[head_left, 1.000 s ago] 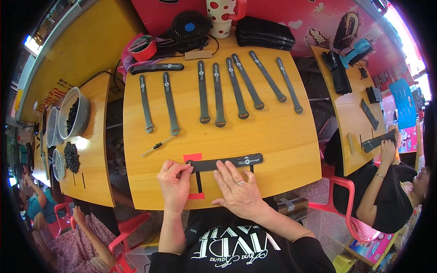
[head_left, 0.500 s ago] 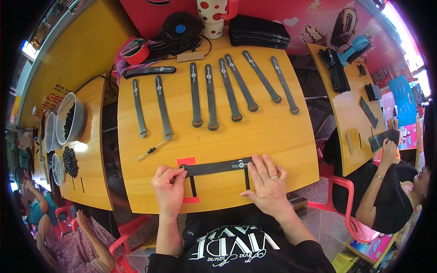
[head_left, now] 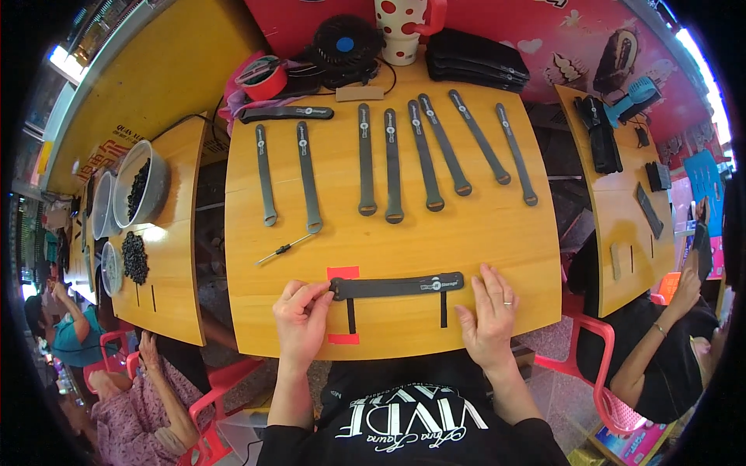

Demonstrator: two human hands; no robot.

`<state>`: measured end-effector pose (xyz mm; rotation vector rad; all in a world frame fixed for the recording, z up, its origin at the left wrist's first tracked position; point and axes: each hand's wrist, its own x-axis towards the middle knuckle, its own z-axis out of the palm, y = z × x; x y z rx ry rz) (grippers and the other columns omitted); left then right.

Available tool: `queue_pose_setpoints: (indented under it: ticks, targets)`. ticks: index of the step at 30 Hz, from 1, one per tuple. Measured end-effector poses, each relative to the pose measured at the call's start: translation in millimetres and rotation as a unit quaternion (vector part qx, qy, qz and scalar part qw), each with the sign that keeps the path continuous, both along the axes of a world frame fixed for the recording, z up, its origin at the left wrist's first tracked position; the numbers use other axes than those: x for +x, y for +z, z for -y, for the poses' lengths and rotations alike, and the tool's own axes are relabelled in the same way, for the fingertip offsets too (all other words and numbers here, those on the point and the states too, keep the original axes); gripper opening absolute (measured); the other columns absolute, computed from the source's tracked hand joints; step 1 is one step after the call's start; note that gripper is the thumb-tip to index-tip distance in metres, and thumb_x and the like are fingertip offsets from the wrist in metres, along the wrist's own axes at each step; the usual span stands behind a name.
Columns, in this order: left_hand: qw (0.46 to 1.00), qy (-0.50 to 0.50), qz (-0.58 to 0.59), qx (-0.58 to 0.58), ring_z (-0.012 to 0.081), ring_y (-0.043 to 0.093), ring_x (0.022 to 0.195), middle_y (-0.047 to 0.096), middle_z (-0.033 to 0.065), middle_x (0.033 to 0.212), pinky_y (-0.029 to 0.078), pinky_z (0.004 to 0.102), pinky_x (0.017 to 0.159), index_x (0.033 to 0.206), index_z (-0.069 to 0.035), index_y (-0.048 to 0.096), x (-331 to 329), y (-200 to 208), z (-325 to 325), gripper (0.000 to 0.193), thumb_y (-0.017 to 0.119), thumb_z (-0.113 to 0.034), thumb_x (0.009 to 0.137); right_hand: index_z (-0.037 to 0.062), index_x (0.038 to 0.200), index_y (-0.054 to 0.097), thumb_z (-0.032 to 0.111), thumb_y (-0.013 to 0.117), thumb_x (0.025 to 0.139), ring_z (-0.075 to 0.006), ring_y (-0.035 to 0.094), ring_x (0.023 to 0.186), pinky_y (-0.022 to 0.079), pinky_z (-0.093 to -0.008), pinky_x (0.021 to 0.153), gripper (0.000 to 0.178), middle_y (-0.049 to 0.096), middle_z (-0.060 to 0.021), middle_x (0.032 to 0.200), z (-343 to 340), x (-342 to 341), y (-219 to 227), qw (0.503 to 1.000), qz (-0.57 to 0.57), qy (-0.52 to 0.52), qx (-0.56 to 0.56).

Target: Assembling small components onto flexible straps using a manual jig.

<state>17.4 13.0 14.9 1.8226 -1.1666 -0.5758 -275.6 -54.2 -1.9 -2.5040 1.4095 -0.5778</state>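
Note:
A dark grey strap [head_left: 392, 288] with a rounded left end and white print lies flat across the near part of the table. My left hand [head_left: 301, 314] is closed in a pinch at its left end. Just past its right end my right hand [head_left: 489, 311] rests open on the tabletop, fingers spread, a ring on one finger. Under and below the strap are two black marking strips [head_left: 444, 311]. Red tape [head_left: 343, 272] shows above and below the left one. Farther off, several similar straps [head_left: 391, 167] lie in a row, their slotted ends toward me.
A thin tool with a dark grip [head_left: 283, 249] lies left of centre. At the table's back are a black fan [head_left: 344, 46], a spotted tumbler [head_left: 400, 35], stacked black pouches [head_left: 478, 62] and red tape roll [head_left: 264, 81]. People sit at side tables; tubs [head_left: 144, 186] stand left.
My right hand has come off the strap's right end and moved right onto the table. My left hand stays at the left end. The whole view has shifted slightly.

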Motion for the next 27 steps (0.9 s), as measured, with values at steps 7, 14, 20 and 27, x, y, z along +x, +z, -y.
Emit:
queue_pose_setpoints:
  ticks: [7,14,20,27]
  targets:
    - [0.997,0.002,0.070,-0.009,0.0185,0.057,0.061,0.058,0.0100,0.073,0.043,0.0284,0.055,0.092,0.001,0.072,1.2,-0.5,-3.8,0.012,0.071,0.005,0.081,0.0093,0.119,0.069,0.032,0.070,0.084,-0.0364,0.048,0.125,0.035,-0.0480,0.094,0.041,0.049,-0.0197,0.142,0.7,19.9,15.9,0.998,-0.052,-0.017,-0.012]
    - [0.999,0.029,0.014,0.012,0.0222,0.059,0.061,0.060,0.0127,0.075,0.045,0.0309,0.055,0.093,0.001,0.072,5.3,-5.1,-2.6,0.012,0.071,0.004,0.081,0.0079,0.114,0.071,0.030,0.070,0.084,-0.0367,0.046,0.126,0.034,-0.0476,0.094,0.037,0.048,-0.0200,0.143,1.2,13.7,13.3,0.998,-0.049,-0.026,-0.019]
    - [0.991,-0.019,0.130,-0.033,0.0234,0.060,0.060,0.059,0.0119,0.076,0.045,0.0306,0.053,0.094,-0.001,0.072,-2.7,0.1,-1.5,0.011,0.072,0.000,0.083,0.0061,0.114,0.070,0.027,0.069,0.084,-0.0369,0.047,0.126,0.034,-0.0475,0.094,0.036,0.049,-0.0201,0.143,1.2,17.8,10.6,0.998,-0.041,-0.023,-0.030]
    - [0.996,-0.048,0.075,-0.016,0.0262,0.061,0.062,0.061,0.0123,0.074,0.046,0.0328,0.055,0.086,-0.001,0.072,11.9,1.9,0.2,0.004,0.071,-0.001,0.082,0.0019,0.111,0.068,0.019,0.072,0.080,-0.0365,0.048,0.125,0.034,-0.0480,0.098,0.036,0.050,-0.0180,0.141,2.0,15.8,8.4,0.999,-0.006,-0.038,-0.017]
